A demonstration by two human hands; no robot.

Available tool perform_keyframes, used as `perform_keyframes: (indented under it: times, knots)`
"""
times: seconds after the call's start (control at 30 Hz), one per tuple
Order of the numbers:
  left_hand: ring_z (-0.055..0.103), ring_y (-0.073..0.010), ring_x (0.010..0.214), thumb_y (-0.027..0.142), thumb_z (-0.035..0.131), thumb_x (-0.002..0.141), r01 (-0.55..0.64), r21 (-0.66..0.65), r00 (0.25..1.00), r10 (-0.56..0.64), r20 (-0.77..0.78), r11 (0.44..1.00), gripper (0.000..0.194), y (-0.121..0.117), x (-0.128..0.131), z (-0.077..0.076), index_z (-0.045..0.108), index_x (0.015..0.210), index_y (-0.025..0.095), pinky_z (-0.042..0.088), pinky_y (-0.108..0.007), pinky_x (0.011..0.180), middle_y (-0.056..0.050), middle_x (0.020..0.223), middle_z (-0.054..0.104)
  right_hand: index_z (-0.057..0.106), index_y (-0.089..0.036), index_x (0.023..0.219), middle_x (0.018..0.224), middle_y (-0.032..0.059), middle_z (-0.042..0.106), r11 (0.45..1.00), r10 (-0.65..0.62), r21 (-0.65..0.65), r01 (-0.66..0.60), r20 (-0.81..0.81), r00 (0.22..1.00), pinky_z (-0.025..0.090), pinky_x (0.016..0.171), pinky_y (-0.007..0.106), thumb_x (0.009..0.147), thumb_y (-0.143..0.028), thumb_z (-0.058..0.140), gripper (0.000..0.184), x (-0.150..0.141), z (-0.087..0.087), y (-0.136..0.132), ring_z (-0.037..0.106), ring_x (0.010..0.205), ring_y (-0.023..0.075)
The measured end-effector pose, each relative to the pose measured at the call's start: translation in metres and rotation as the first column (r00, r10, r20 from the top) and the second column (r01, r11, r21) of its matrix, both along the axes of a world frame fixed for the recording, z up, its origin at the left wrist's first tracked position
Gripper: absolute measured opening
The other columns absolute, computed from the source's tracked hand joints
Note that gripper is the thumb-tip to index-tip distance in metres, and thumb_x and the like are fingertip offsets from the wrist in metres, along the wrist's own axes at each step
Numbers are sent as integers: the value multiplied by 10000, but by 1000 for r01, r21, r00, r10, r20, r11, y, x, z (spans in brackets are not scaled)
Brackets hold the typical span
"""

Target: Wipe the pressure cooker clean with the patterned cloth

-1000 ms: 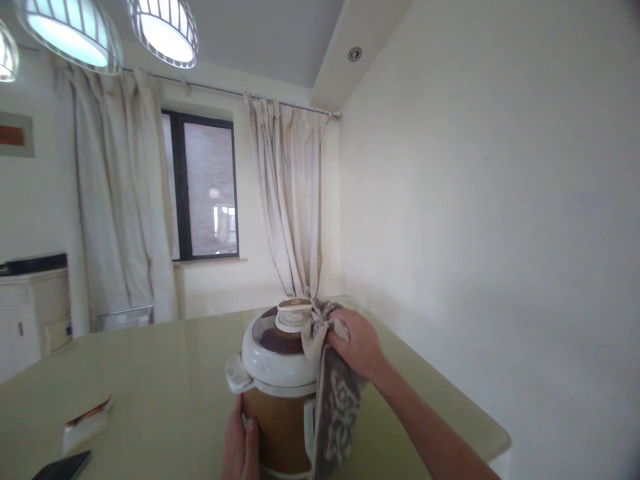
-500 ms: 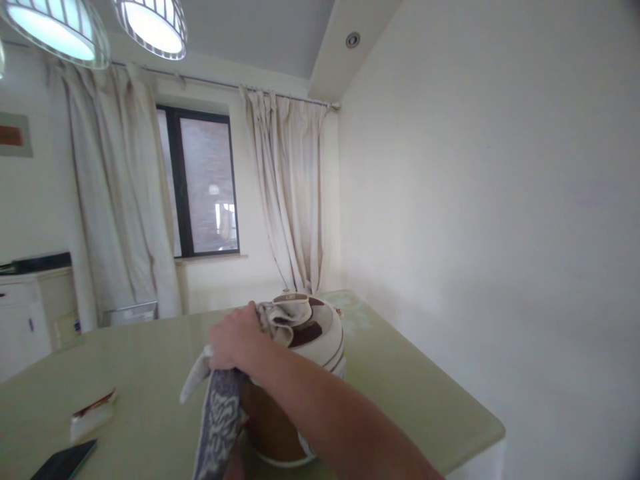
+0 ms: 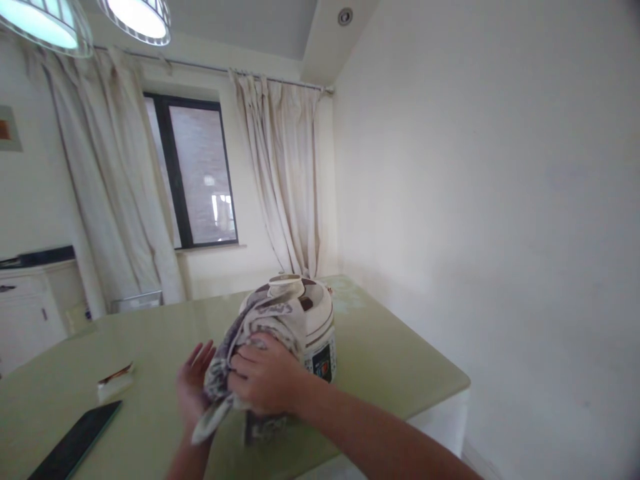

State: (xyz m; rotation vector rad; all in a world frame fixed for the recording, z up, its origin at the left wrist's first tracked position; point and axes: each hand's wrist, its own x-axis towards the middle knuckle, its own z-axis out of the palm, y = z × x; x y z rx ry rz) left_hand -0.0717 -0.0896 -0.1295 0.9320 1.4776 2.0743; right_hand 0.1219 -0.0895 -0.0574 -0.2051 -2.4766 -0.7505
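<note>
A round white and brown appliance, which looks like a rice cooker [image 3: 320,317], stands on the pale green table [image 3: 395,360]. A grey and white patterned towel [image 3: 280,317] is bunched over its near left side and top. My right hand [image 3: 267,373] has its fingers curled into the towel, at the front of the cooker. To the left, my left hand [image 3: 193,380] is raised at the towel's edge with fingers apart; whether its palm touches the cloth is hidden. One corner of the towel hangs below, between my hands.
On the left of the table lie a dark flat phone-like slab [image 3: 75,443] and a small whitish packet [image 3: 116,383] with a brown edge. The white wall [image 3: 475,233] runs along the right. Behind are curtains [image 3: 287,180] and a window [image 3: 203,173].
My right hand has moved from the cooker's upper left down to its front, with the towel bunched under it. My left hand has come into view. The camera view has shifted slightly.
</note>
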Motion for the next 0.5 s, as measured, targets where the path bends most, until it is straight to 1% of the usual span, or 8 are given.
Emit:
perform_keyframes:
  times: [0.07, 0.13, 0.17, 0.23, 0.33, 0.4, 0.43, 0.5]
  knots:
    - [567, -322, 1413, 529, 426, 927, -14, 92, 999, 17, -33, 996, 513, 4, -10, 29, 608, 1301, 229, 473, -538, 1165, -120, 1486, 639, 693, -259, 1278, 1338, 69, 676, 999, -33, -42, 29, -93, 995, 343, 1181, 450, 939, -368, 643, 359, 39, -13, 2, 558, 1280, 261]
    - [562, -302, 1416, 469, 449, 925, 63, 135, 982, -38, -183, 989, 463, 11, -14, 61, 653, 1248, 207, 443, -518, 1188, -121, 1479, 646, 643, -293, 1403, 1375, 103, 642, 958, -215, -249, 141, -302, 929, 361, 1163, 490, 833, -527, 734, 623, 70, -10, 11, 558, 1283, 316]
    - [559, -289, 1416, 434, 443, 926, 114, 105, 956, -81, -283, 988, 455, 16, -14, 76, 667, 1248, 203, 426, -505, 1202, -119, 1470, 653, 627, -284, 1432, 1379, 120, 631, 908, -326, -382, 173, -383, 864, 385, 1144, 494, 812, -547, 748, 683, 82, -2, 18, 562, 1284, 330]
    - [565, -270, 1399, 377, 397, 922, 129, 21, 886, -106, -452, 991, 480, 30, -11, 100, 691, 1256, 195, 397, -483, 1225, -113, 1431, 678, 623, -242, 1432, 1351, 130, 646, 784, -498, -604, 142, -475, 726, 442, 1097, 449, 857, -511, 714, 642, 94, 23, 34, 591, 1259, 312]
    - [556, -273, 1405, 399, 309, 955, 96, -72, 785, -120, -608, 993, 572, 55, -1, 118, 679, 1322, 163, 371, -480, 1241, -124, 1439, 672, 666, -232, 1348, 1286, 100, 704, 642, -631, -761, 91, -457, 627, 472, 1068, 401, 942, -501, 641, 488, 91, 56, 50, 633, 1203, 270]
    - [548, -287, 1418, 469, 284, 980, 113, -148, 716, -184, -674, 982, 638, 69, 5, 116, 655, 1370, 126, 355, -477, 1250, -152, 1470, 651, 691, -236, 1302, 1272, 105, 707, 657, -654, -740, 148, -461, 600, 459, 1085, 419, 966, -505, 611, 438, 82, 52, 45, 625, 1211, 274]
    - [554, -294, 1415, 506, 275, 988, 133, -188, 684, -227, -693, 973, 668, 74, 7, 113, 656, 1375, 118, 354, -475, 1250, -161, 1469, 652, 697, -235, 1297, 1281, 120, 695, 699, -641, -688, 197, -479, 600, 442, 1104, 448, 966, -501, 604, 435, 77, 40, 37, 611, 1232, 288]
    - [562, -302, 1414, 555, 254, 997, 172, -247, 628, -300, -718, 953, 711, 80, 8, 105, 666, 1375, 118, 355, -474, 1247, -167, 1459, 661, 681, -281, 1348, 1374, 132, 641, 790, -576, -542, 286, -498, 648, 376, 1162, 536, 926, -485, 646, 469, 67, -2, 15, 545, 1329, 331]
